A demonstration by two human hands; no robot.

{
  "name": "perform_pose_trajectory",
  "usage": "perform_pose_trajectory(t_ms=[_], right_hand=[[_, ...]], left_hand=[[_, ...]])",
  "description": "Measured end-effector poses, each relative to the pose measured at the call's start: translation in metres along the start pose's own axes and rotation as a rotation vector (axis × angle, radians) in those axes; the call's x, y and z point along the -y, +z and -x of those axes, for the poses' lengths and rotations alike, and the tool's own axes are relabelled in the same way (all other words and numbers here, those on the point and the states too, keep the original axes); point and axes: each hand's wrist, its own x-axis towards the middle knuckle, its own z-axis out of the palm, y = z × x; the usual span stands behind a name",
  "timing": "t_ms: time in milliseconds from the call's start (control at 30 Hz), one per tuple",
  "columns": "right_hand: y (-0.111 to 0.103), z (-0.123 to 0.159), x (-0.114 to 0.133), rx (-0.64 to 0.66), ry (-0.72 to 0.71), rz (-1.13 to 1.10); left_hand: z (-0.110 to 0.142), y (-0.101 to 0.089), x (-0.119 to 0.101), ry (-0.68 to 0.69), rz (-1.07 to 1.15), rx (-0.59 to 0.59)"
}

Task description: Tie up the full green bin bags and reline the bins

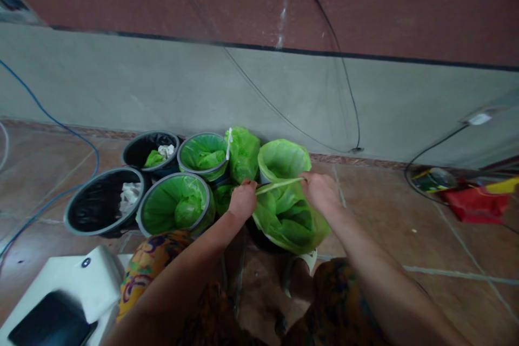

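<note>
My left hand (242, 200) and my right hand (320, 192) are both closed on the rim of a green plastic bag (290, 219) and pull its edge taut between them into a thin strip. The bag hangs over a dark bin just in front of my knees. Right behind it stands another bin lined with a green bag (284, 159), and a tied green bag (243, 154) with a white tie rests to its left.
Several round bins cluster on the tiled floor to the left: two with green liners (178, 208), two with black liners (99, 205) holding white scraps. A white device (65, 292) sits at the lower left. Cables run along the grey wall; red and yellow items (474, 200) lie to the right.
</note>
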Motion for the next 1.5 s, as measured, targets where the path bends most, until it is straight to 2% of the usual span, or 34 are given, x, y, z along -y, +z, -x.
perform_pose_trajectory(t_ms=[133, 267, 367, 500, 567, 633, 700, 833, 900, 1000, 1100, 1167, 1300, 1400, 1500], right_hand=[[-0.006, -0.002, -0.020, 0.058, 0.087, 0.046], [-0.004, 0.001, -0.034, 0.202, 0.099, 0.087], [0.003, 0.004, -0.033, 0.276, 0.006, 0.036], [0.013, 0.003, -0.019, 0.189, -0.224, -0.095], [0.016, 0.001, -0.012, 0.231, -0.282, -0.118], [0.017, -0.003, -0.009, 0.300, -0.282, -0.122], [0.019, -0.008, -0.010, 0.315, -0.254, -0.123], [0.024, -0.012, -0.014, 0.318, -0.263, -0.183], [0.027, -0.010, -0.011, 0.345, -0.305, -0.201], [0.034, -0.004, 0.003, 0.343, -0.370, -0.180], [0.041, 0.000, 0.020, 0.338, -0.408, -0.173], [0.046, -0.002, 0.027, 0.333, -0.415, -0.164], [0.055, -0.011, 0.027, 0.340, -0.403, -0.184], [0.062, -0.021, 0.019, 0.339, -0.357, -0.274], [0.071, -0.037, 0.010, 0.388, -0.330, -0.487]], left_hand=[[-0.001, 0.000, 0.008, -0.038, 0.002, 0.010], [-0.002, 0.001, 0.013, -0.058, 0.025, -0.006], [-0.002, 0.003, 0.013, -0.054, 0.048, -0.022], [-0.003, 0.004, 0.010, -0.033, 0.077, -0.030], [-0.005, 0.004, 0.009, -0.026, 0.075, -0.029], [-0.005, 0.005, 0.010, -0.027, 0.054, -0.017], [-0.003, 0.006, 0.011, -0.029, 0.010, 0.037], [0.011, 0.009, 0.010, 0.013, -0.069, 0.332], [0.019, 0.010, 0.006, 0.048, -0.033, 0.428], [0.024, 0.010, -0.001, 0.142, 0.159, 0.424], [0.021, 0.016, -0.010, 0.210, 0.405, 0.344], [0.018, 0.024, -0.014, 0.149, 0.478, 0.271], [0.011, 0.043, -0.012, -0.061, 0.483, 0.165], [0.001, 0.054, 0.002, -0.215, 0.592, 0.159], [-0.010, 0.065, 0.022, -0.403, 0.802, 0.157]])
